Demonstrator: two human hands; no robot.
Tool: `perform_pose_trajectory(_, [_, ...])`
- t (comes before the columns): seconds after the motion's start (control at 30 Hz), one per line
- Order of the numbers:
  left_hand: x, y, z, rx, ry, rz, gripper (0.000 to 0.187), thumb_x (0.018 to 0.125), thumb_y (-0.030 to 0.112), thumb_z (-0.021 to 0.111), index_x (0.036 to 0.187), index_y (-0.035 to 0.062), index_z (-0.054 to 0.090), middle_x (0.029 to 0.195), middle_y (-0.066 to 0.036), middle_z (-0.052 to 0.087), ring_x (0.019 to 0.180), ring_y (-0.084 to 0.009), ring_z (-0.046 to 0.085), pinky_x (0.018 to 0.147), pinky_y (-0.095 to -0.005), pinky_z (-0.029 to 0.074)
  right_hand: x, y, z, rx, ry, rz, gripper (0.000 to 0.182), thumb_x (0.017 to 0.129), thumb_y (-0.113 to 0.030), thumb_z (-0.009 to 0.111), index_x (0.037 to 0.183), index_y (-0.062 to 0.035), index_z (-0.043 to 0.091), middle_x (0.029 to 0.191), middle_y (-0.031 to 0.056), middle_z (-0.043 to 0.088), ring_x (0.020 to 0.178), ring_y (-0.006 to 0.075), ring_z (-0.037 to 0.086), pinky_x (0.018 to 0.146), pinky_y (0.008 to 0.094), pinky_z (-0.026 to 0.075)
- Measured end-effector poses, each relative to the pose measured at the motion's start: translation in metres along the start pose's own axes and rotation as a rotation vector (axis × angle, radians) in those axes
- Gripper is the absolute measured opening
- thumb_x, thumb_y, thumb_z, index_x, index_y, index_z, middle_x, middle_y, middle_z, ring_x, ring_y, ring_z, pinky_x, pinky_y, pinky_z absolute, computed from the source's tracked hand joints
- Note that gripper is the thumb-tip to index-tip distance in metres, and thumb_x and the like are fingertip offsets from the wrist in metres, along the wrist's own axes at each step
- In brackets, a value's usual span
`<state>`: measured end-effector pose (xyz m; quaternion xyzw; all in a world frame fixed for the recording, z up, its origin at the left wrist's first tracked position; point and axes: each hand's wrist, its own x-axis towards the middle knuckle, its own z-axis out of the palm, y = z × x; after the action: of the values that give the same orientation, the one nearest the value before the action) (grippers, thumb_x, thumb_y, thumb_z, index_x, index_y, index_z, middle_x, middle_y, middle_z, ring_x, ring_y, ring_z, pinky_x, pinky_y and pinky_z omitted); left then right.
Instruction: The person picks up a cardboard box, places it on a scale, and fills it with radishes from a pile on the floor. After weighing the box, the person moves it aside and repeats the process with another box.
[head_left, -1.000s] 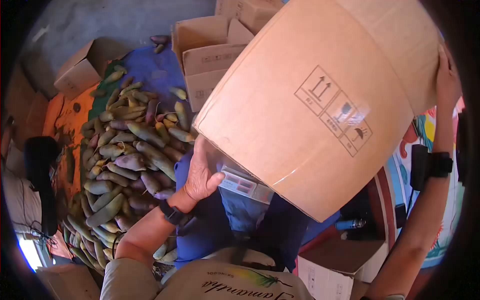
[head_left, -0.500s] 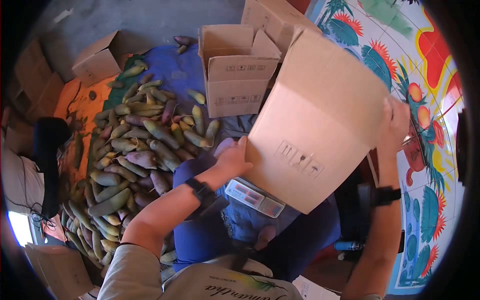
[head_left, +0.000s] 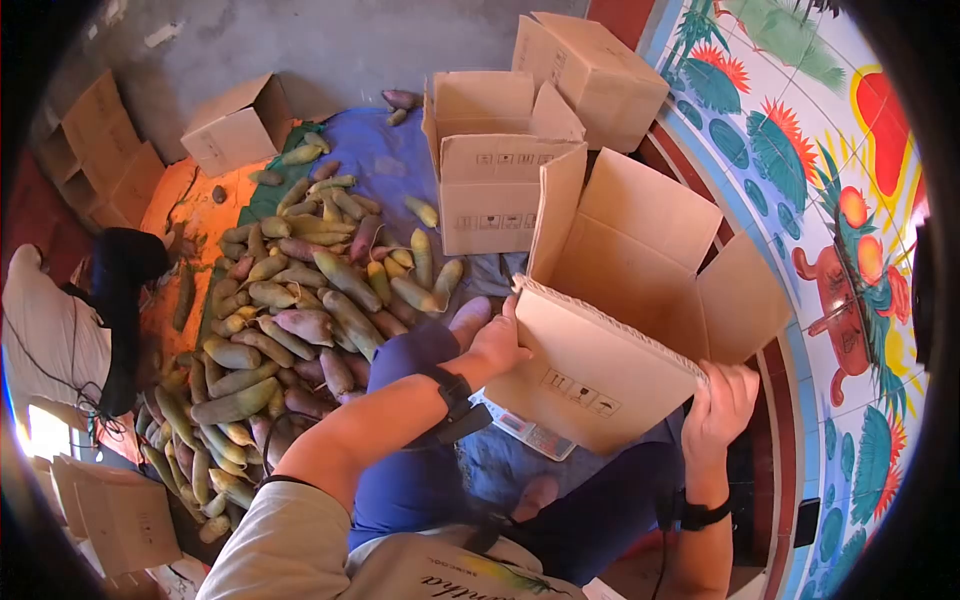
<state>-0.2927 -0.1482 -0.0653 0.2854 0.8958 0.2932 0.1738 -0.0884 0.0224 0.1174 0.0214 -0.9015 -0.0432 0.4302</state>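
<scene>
An open cardboard box [head_left: 590,375] stands tilted in front of me, its flaps raised and its inside in view. My left hand [head_left: 497,345] is closed on its near left edge, fingers partly hidden behind the cardboard. At the near right corner, my right hand [head_left: 722,405] wraps its fingers over the rim of the near flap. Under the box shows part of a white digital scale [head_left: 525,428]. The box hides the rest of the scale.
A big heap of green and purplish radishes [head_left: 285,320] lies on sheets to the left. Another open box [head_left: 490,215] and a closed box [head_left: 600,80] stand behind. A person's sleeve [head_left: 50,330] is at far left. A painted tile wall [head_left: 770,150] borders the right.
The box has tipped so that its open top now faces into view. My right hand has come down and left with the flap; my left hand stays on the left edge.
</scene>
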Motion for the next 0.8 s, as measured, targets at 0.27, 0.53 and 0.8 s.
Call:
perform_pose_trajectory(0.27, [-0.013, 0.002, -0.007, 0.163, -0.164, 0.022, 0.08, 0.068, 0.03, 0.075, 0.129, -0.0013, 0.033, 0.105, -0.021, 0.061, 0.103, -0.0318, 0.058, 0.088, -0.0392, 0.046, -0.072, -0.004, -0.017, 0.068, -0.073, 0.21, 0.014, 0.072, -0.003, 0.063, 0.087, -0.001, 0.062, 0.08, 0.0113, 0.058, 0.077, 0.0301, 0.052, 0.071, 0.0399, 0.043])
perform_pose_trajectory(0.53, [-0.049, 0.021, -0.046, 0.316, -0.095, 0.085, 0.028, 0.078, 0.027, 0.056, 0.095, 0.0077, 0.065, 0.094, -0.017, 0.065, 0.089, -0.0334, 0.064, 0.072, -0.0411, 0.052, -0.097, -0.024, -0.02, 0.173, -0.129, 0.159, 0.014, 0.073, -0.005, 0.064, 0.085, -0.0024, 0.06, 0.079, 0.0113, 0.058, 0.076, 0.0303, 0.052, 0.071, 0.0391, 0.043])
perform_pose_trajectory(0.8, [-0.055, 0.017, -0.052, 0.429, -0.022, 0.147, 0.037, 0.077, 0.028, 0.059, 0.106, 0.0045, 0.055, 0.091, -0.017, 0.065, 0.087, -0.0338, 0.064, 0.071, -0.042, 0.051, -0.105, -0.02, -0.005, 0.192, -0.062, 0.168, 0.014, 0.069, -0.005, 0.065, 0.082, -0.0035, 0.059, 0.078, 0.0096, 0.058, 0.075, 0.0295, 0.052, 0.068, 0.0393, 0.044])
